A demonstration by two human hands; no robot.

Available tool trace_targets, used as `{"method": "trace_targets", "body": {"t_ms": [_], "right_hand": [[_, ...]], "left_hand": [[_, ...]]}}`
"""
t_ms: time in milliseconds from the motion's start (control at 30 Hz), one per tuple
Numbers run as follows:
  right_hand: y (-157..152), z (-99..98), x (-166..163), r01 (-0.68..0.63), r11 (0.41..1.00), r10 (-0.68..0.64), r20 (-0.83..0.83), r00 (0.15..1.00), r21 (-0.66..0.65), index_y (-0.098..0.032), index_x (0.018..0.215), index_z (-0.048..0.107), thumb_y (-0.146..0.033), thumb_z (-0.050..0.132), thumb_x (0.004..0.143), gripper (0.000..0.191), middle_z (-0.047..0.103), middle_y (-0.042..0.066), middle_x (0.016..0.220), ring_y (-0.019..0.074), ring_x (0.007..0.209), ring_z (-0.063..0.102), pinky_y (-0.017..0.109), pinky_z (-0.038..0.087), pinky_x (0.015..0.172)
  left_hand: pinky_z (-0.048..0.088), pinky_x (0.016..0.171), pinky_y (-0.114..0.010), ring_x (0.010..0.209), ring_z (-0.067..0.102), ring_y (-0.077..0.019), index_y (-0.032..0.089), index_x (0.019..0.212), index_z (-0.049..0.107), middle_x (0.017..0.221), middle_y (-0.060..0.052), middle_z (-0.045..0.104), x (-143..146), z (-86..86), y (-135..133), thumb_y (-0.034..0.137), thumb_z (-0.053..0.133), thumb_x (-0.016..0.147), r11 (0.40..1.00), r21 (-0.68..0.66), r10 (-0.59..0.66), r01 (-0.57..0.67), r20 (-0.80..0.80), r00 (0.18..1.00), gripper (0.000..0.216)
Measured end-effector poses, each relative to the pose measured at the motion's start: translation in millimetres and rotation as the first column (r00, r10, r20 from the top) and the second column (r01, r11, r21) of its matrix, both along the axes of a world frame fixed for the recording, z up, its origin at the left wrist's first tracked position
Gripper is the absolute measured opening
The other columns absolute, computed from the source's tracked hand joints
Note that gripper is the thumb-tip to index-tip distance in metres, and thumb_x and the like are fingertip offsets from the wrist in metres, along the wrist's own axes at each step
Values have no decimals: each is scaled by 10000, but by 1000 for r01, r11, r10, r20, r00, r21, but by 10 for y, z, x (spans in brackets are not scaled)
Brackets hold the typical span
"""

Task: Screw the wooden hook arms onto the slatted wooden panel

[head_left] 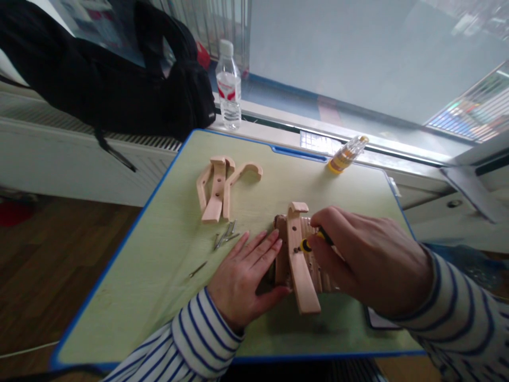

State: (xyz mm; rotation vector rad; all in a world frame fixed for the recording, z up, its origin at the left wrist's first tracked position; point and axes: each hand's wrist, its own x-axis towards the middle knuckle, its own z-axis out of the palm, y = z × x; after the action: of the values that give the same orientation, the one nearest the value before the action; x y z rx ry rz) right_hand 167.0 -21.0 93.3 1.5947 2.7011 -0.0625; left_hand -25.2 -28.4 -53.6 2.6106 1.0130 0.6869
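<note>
My left hand point(244, 276) lies flat, fingers stretched out, on the green table point(159, 276), pressing against the left side of a wooden rack piece point(302, 265) with an upright hook. My right hand point(366, 260) is closed round a small screwdriver with a yellow and black handle point(308, 244), its tip against the wooden hook strip. Several loose screws point(225, 236) lie just left of my left fingertips. One more screw point(198, 270) lies nearer the table's left side.
Three loose wooden hooks point(218, 185) lie at the table's middle back. A yellow screwdriver-bit case point(348, 154) lies at the far edge. A water bottle point(228, 87) and a black backpack point(111, 79) sit on the window ledge behind.
</note>
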Motion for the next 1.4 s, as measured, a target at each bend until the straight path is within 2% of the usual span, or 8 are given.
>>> {"method": "trace_targets", "body": {"t_ms": [167, 333, 433, 633, 900, 1033, 1167, 1400], "right_hand": [[67, 74, 15, -97, 992, 96, -15, 995, -78, -175, 921, 450, -270, 331, 873, 160, 550, 4, 709, 124, 561, 460, 283, 251, 515], [181, 137, 54, -219, 948, 209, -67, 976, -230, -163, 1009, 439, -245, 321, 892, 185, 542, -14, 679, 102, 528, 426, 265, 259, 498], [217, 176, 77, -232, 942, 221, -71, 973, -243, -165, 1023, 433, -248, 318, 910, 181, 533, -28, 637, 94, 493, 399, 261, 242, 479], [263, 219, 123, -319, 903, 303, -99, 948, -288, -177, 1002, 512, -288, 306, 939, 242, 611, 40, 793, 119, 638, 527, 261, 312, 546], [252, 228, 152, -292, 912, 285, -68, 956, -287, -153, 1009, 482, -186, 378, 865, 181, 599, 35, 748, 120, 587, 516, 252, 302, 502], [247, 211, 136, -258, 915, 255, -50, 966, -309, -162, 962, 477, -183, 388, 861, 136, 561, 7, 687, 104, 521, 458, 235, 275, 463], [211, 185, 119, -239, 932, 243, -19, 970, -273, -177, 907, 470, -234, 369, 888, 118, 508, -25, 595, 93, 469, 402, 228, 221, 431], [141, 132, 80, -136, 983, 152, 128, 980, -126, -184, 895, 476, -396, 303, 923, 275, 467, -50, 488, 82, 375, 294, 261, 131, 440]], "left_hand": [[317, 1036, -563, 1278, 411, -311, 93, 1324, 439, 1373, -172, 447, -2, -3, -4, 557, 480, 826, 1000, -10, 3, -3, -5, 1000, 682], [331, 1021, -576, 1265, 427, -314, 87, 1317, 444, 1359, -179, 461, -1, 2, -3, 561, 480, 825, 1000, -12, 1, -1, -4, 1000, 684], [330, 1025, -573, 1271, 420, -309, 86, 1319, 438, 1366, -175, 454, -3, 0, -1, 557, 483, 826, 1000, -13, -2, 2, 4, 1000, 683], [318, 1028, -582, 1279, 410, -308, 89, 1334, 417, 1377, -172, 441, 3, -5, 5, 552, 484, 826, 1000, -28, 0, 0, -2, 1000, 691], [309, 1035, -576, 1279, 410, -310, 105, 1347, 407, 1374, -173, 448, 0, -22, 5, 543, 499, 820, 999, -37, -6, 7, 16, 1000, 691], [312, 1032, -576, 1272, 419, -313, 106, 1343, 415, 1369, -177, 451, 1, -13, 1, 551, 490, 822, 1000, -31, -3, 3, -1, 1000, 690], [314, 1034, -574, 1280, 407, -314, 87, 1331, 426, 1377, -184, 438, 4, -8, 0, 550, 493, 822, 1000, -31, -4, 4, -9, 1000, 691], [296, 1041, -575, 1285, 402, -309, 124, 1349, 414, 1383, -175, 435, 11, -12, 2, 540, 490, 827, 999, -37, -9, 9, 10, 1000, 671]]}}
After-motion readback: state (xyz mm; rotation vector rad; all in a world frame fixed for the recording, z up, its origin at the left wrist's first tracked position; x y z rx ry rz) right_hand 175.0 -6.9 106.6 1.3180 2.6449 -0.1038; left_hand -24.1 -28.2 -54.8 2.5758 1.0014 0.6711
